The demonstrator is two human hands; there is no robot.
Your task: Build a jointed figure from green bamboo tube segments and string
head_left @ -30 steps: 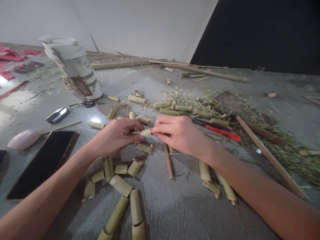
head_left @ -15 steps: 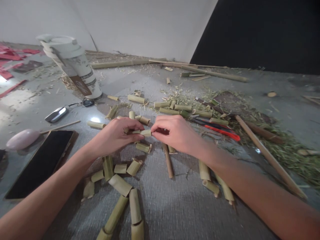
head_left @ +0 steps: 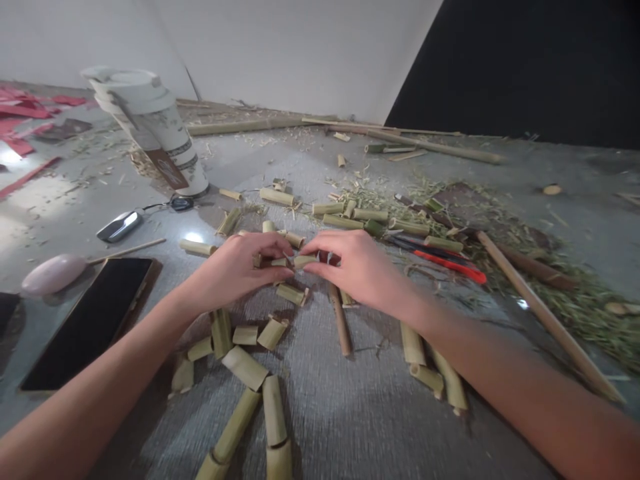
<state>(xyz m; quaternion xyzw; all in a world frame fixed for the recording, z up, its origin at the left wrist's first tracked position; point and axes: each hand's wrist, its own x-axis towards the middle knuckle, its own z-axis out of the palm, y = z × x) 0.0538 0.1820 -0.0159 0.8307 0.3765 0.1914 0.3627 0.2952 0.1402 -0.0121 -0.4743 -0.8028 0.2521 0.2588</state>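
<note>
My left hand (head_left: pixel 245 268) is closed around a short bamboo piece (head_left: pixel 280 263), its thumb and fingertips pinching the end. Facing it, my right hand (head_left: pixel 353 263) pinches another small bamboo piece (head_left: pixel 304 261) between thumb and fingers. The two pieces sit close together; whether they touch is hard to make out. Just below the fingertips lies a bamboo segment (head_left: pixel 291 294) with a ragged end. Nearer me, several bamboo segments (head_left: pixel 245 368) are laid end to end in a branching figure. A thin brown stick (head_left: pixel 341 327) rests below my right hand.
To the left are a black phone (head_left: pixel 93 320), a pink egg-shaped object (head_left: pixel 55 274), a key fob (head_left: pixel 120 227) and a tall white tumbler (head_left: pixel 165 140). On the right lie a red-handled tool (head_left: pixel 450 265), a wooden stick (head_left: pixel 545 313) and bamboo shavings (head_left: pixel 585 320).
The view has shifted slightly, so everything sits a little farther right. My right fingers have moved along the small bamboo piece, closer over it; my left hand keeps its grip.
</note>
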